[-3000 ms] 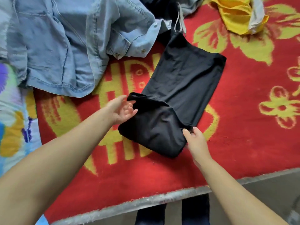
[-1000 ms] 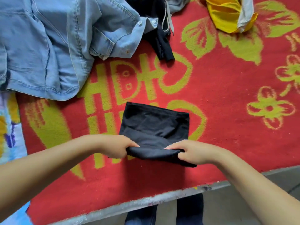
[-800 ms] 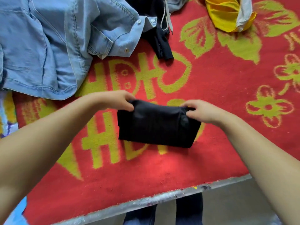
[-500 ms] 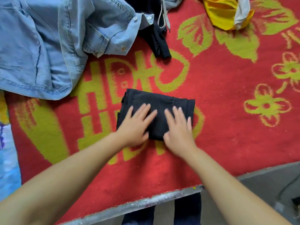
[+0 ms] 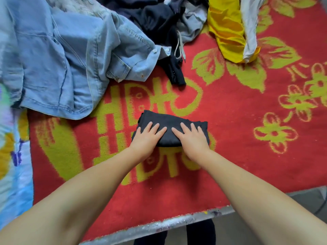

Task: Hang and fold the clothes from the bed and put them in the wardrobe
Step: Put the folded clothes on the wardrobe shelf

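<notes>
Black garment (image 5: 172,123): folded from a long strip into a compact bundle on the red blanket (image 5: 247,106), now pressed by flat-fingered left hand (image 5: 147,137) and right hand (image 5: 192,137); judged ready for the wardrobe, denim jacket (image 5: 70,59) pending.

A red blanket (image 5: 247,156) with yellow-green letters, leaves and flower outlines covers the bed. Along its left side lies a sheet (image 5: 12,174) printed in pale blue, white, orange and purple, partly tucked under the blanket's edge. A scuffed, silvery metal bed rail (image 5: 159,225) runs along the near edge, flecked with paint spots. Beyond the rail, at lower right, a grey floor (image 5: 309,200) shows, with a thin dark cable crossing it. Below the rail, dark trouser legs (image 5: 200,234) of the person are visible.
</notes>
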`<state>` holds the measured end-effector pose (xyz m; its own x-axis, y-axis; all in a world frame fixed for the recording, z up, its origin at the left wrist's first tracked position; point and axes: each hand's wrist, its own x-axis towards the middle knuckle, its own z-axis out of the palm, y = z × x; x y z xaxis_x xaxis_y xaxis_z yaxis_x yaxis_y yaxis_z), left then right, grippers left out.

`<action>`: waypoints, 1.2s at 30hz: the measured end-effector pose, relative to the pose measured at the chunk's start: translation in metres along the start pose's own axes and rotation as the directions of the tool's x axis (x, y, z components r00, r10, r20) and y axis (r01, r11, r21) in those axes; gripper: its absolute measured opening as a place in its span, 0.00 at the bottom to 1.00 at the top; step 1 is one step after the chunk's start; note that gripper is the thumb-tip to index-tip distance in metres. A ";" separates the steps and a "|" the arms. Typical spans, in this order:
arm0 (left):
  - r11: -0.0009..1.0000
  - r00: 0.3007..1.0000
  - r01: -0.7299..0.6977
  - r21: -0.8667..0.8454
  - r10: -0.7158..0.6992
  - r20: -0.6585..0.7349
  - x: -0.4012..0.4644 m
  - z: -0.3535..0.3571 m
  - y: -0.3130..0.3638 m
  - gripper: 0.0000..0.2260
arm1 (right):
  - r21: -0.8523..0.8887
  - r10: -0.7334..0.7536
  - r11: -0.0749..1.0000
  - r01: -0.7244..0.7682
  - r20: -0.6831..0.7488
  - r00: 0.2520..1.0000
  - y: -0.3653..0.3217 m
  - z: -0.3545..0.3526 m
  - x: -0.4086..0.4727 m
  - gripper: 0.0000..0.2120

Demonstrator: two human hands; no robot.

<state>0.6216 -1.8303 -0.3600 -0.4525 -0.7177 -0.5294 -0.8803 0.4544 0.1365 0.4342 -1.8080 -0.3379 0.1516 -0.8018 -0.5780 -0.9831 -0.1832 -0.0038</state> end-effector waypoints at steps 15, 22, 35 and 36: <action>0.913 0.871 0.394 -0.106 -0.407 -0.275 -0.150 -0.186 0.011 0.38 | -0.324 -0.446 0.876 0.357 -0.263 0.856 -0.023 -0.228 -0.084 0.33; 0.683 0.656 0.658 -0.317 -0.727 -0.203 -0.281 -0.156 0.049 0.38 | -0.543 -0.763 0.586 0.601 -0.121 0.635 -0.102 -0.244 -0.144 0.34; 0.006 0.052 0.862 -0.507 -0.996 0.076 -0.609 0.019 0.224 0.35 | -0.629 -0.962 -0.160 0.761 0.273 0.022 -0.309 -0.101 -0.417 0.36; -0.041 0.015 0.859 -0.510 -0.994 0.105 -0.631 0.036 0.247 0.35 | -0.627 -0.954 -0.206 0.751 0.300 -0.012 -0.318 -0.083 -0.445 0.36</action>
<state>0.6949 -1.2460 -0.0222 0.8834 -0.4075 -0.2313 -0.4258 -0.9042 -0.0336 0.6881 -1.4398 -0.0118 0.9051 0.3547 -0.2346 0.3813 -0.9211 0.0784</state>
